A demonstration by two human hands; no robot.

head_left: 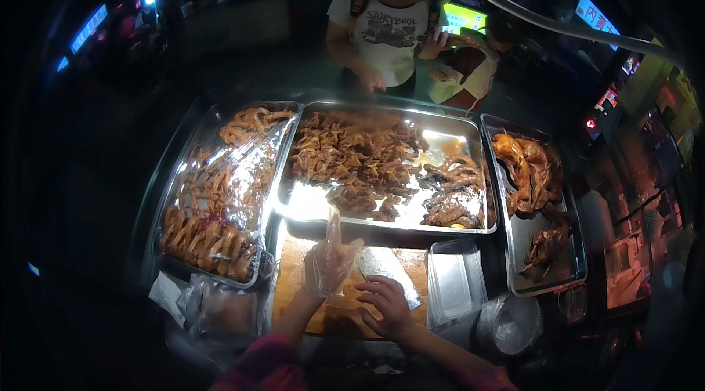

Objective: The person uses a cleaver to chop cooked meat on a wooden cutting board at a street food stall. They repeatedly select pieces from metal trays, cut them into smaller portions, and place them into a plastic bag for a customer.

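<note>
A clear plastic glove covers my left hand (pixel 330 264), which is held over the left part of a wooden cutting board (pixel 294 281), fingers apart and nothing in them. Bare and half curled, my right hand (pixel 385 305) is over the board near the lower part of a wide metal cleaver blade (pixel 394 272); it grips nothing that I can see. Beyond the board, a large metal tray (pixel 385 224) bears heaps of browned cooked meat pieces (pixel 352 154), with darker pieces (pixel 454 187) on its right side.
Left is a tray of cooked poultry pieces (pixel 209 242) under plastic film. On the right, another metal tray (pixel 551 281) bears whole roasted birds (pixel 523 170). Clear plastic containers (pixel 454 281), a round clear stack (pixel 509 322) and plastic bags (pixel 220 303) flank the board. People stand across the stall.
</note>
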